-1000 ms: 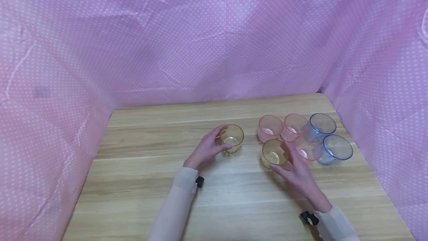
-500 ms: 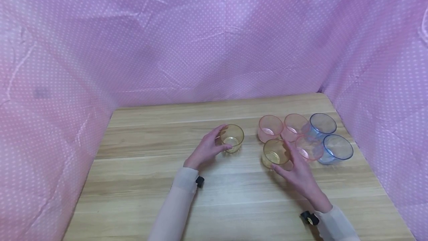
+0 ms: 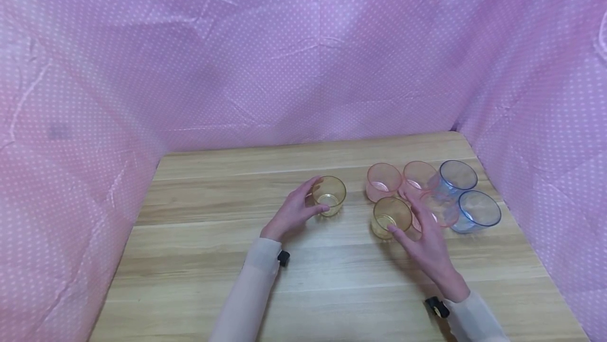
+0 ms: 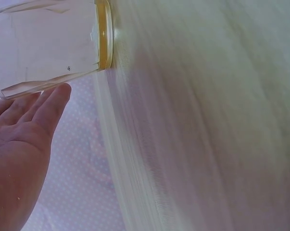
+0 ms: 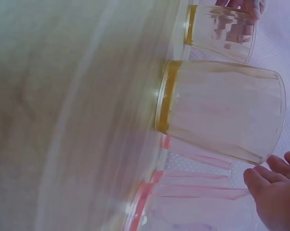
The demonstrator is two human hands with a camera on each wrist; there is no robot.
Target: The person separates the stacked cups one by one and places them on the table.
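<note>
My left hand (image 3: 295, 212) holds a clear yellow cup (image 3: 329, 194) upright on the table, thumb at the near side and fingers at the far side. The left wrist view shows the fingertips along the wall of this cup (image 4: 48, 48). Another yellow cup (image 3: 386, 226) stands to the right. Beside it my right hand (image 3: 429, 247) is spread, its thumb overlapping the cup's near rim and its fingers over the pink cups. In the right wrist view the fingertips lie just off the rim of the nearer yellow cup (image 5: 221, 110).
Behind the right yellow cup stand two pink cups (image 3: 382, 184), with another pink cup (image 3: 446, 213) partly behind my right hand. Two blue-rimmed cups (image 3: 479, 215) stand at the far right. A pink dotted cloth (image 3: 284, 68) walls in the wooden table (image 3: 213, 194).
My right hand has let go of the right yellow cup; its thumb and fingers have lifted slightly to the right, away from the cup. The left hand has stayed still.
</note>
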